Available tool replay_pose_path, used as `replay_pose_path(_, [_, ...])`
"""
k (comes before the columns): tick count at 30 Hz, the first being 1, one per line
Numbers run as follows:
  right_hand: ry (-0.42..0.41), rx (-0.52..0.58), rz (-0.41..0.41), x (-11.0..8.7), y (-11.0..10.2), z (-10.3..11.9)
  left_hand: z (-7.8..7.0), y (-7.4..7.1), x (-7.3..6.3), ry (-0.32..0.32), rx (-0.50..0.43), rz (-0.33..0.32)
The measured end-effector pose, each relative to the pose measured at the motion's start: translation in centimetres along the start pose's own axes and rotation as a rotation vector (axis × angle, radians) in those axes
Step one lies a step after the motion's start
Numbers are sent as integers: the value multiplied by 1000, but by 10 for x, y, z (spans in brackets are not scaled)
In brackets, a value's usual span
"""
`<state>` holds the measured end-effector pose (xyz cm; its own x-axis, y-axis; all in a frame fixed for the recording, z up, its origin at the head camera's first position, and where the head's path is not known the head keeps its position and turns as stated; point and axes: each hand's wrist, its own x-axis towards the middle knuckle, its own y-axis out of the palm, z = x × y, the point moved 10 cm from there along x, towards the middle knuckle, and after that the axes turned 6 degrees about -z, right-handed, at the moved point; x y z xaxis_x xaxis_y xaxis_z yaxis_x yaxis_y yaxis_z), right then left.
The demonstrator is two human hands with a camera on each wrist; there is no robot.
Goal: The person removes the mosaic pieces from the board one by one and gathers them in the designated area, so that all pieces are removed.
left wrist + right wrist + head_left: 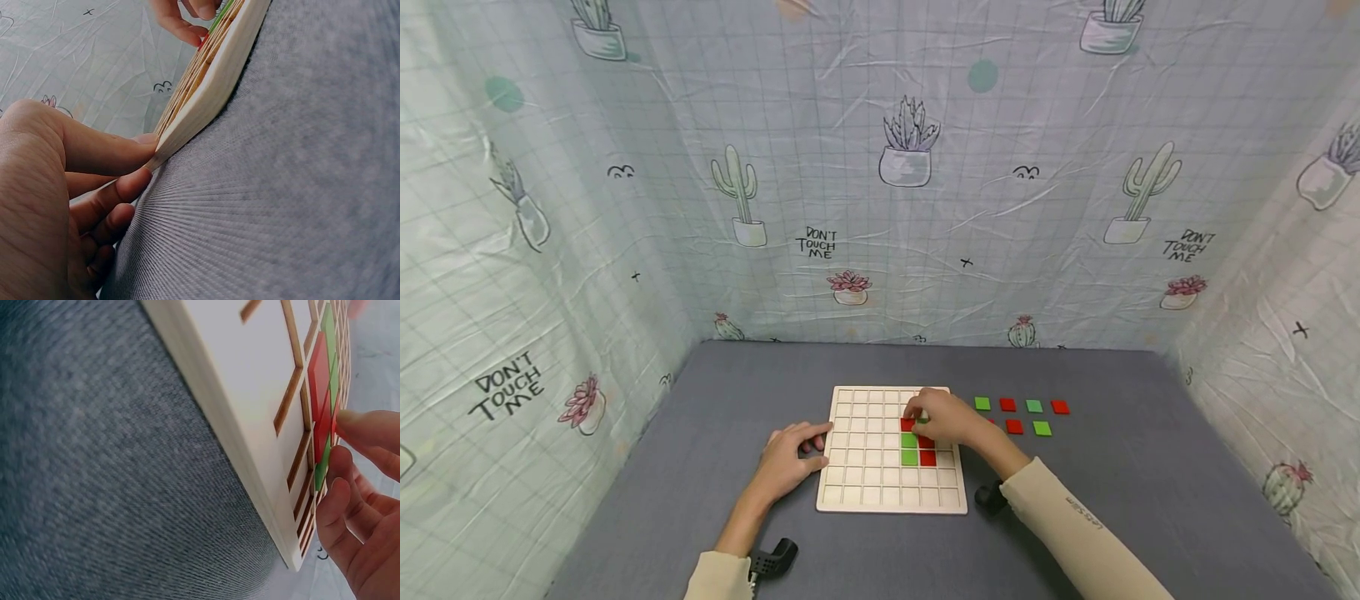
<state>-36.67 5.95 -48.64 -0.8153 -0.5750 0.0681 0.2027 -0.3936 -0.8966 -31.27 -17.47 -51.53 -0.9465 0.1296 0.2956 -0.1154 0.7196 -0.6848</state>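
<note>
A pale wooden grid board (pixel 861 479) lies on the table. My left hand (pixel 786 458) grips its left edge, thumb and index finger against the rim (pixel 178 128). Over the board's right half, my right hand (pixel 947 417) has bent fingers and pinches a red tile (pixel 336 419) level with the grid. A green tile (pixel 322 469) sits next to it, partly behind the fingers. Nearer to me in the grid are a green tile (pixel 909 457) and a red tile (pixel 928 458), with another such pair just beyond, together forming a block.
Several loose red and green tiles lie right of the board, among them a green tile (pixel 982 403) and a red tile (pixel 1060 407); my right forearm partly covers one. Grey cloth (pixel 760 367) covers the table. A cactus-print curtain (pixel 910 233) encloses the back and sides.
</note>
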Motion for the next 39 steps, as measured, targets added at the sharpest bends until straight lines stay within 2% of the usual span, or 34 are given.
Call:
replay_pose_path(7, [33,-25,4,1,1,-1,-1,-2,0,7,-7,-5])
replay_pose_path(15, [35,-6,7,5,2,-4,1,1,3,-5,-5,21])
replay_pose_path(31, [41,20,5,9,0,-2,-1,-1,5,4,-14,18])
replay_pose_path(39, [48,45,9,10,-1,-1,1,-1,6,-15,-12,22])
